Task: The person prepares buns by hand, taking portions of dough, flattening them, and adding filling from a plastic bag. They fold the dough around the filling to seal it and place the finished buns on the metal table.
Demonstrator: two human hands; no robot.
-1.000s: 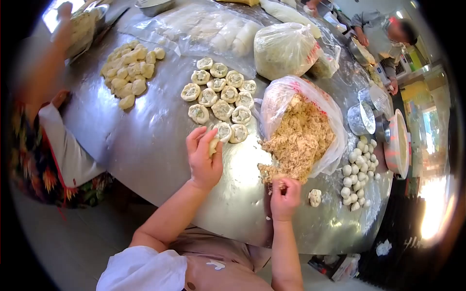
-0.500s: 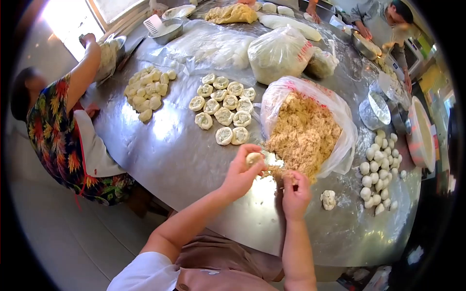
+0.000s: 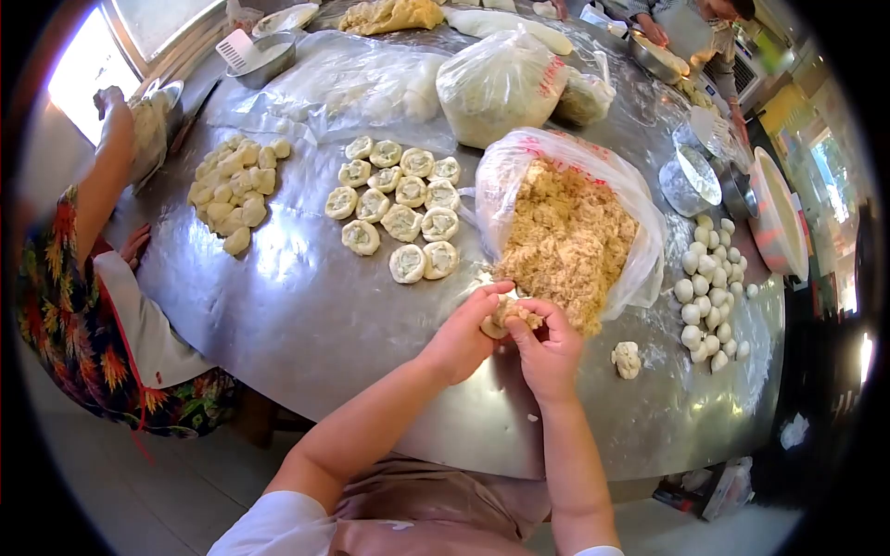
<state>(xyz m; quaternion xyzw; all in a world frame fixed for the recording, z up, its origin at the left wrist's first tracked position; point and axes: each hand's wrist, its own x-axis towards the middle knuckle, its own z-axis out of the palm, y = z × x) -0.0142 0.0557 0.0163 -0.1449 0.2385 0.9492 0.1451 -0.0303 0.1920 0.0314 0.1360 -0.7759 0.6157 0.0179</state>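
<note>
Low in front of the plastic bag, my left hand [image 3: 462, 341] is closed around a small piece of dough [image 3: 491, 324], mostly hidden by the fingers. My right hand [image 3: 553, 354] pinches a clump of crumbly tan filling [image 3: 527, 316] against that dough, so both hands nearly touch. Just beyond them, more crumbly filling [image 3: 565, 241] spills from the open clear bag [image 3: 651, 243]. A lone lump of dough [image 3: 627, 360] lies to the right of my right hand. Up and left of my hands sit several round filled dough pieces [image 3: 401, 222] in loose rows.
White dough balls [image 3: 709, 292] lie at the right, below a metal bowl of flour [image 3: 691, 181]. Cut dough pieces [image 3: 232, 190] are heaped at the left. A tied bag [image 3: 501, 88] stands at the back. One co-worker [image 3: 102, 315] is at the left, another [image 3: 686, 37] at the far right.
My right hand has moved up and left from the bag's edge to the dough, bringing filling with it. My left hand is slightly lower in view. The camera view has shifted.
</note>
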